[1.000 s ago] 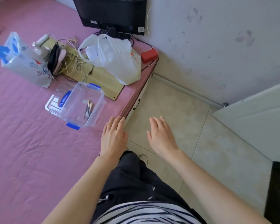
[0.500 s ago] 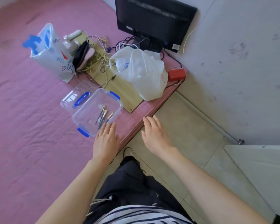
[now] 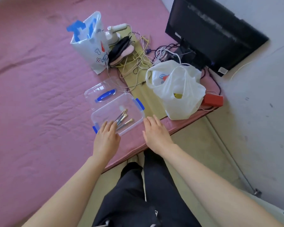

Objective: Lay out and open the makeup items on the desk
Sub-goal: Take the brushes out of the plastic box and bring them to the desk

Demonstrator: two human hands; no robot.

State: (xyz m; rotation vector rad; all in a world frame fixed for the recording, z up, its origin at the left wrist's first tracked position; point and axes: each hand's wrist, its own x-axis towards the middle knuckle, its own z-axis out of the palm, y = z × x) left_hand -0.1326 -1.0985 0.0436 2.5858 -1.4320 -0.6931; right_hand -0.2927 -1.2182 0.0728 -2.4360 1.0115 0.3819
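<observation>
Pink desk (image 3: 39,95) fills frame left. Clear box (image 3: 117,114), centre frame, lid off, holds makeup brushes (image 3: 122,119). Left hand (image 3: 107,138) and right hand (image 3: 156,133): fingers straight, together, gripping nothing. Risk: box near the edge; a nudge could tip it.

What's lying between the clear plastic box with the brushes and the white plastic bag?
In the head view, only a bare strip of the yellowish board lies between the clear box and the white bag.
</observation>
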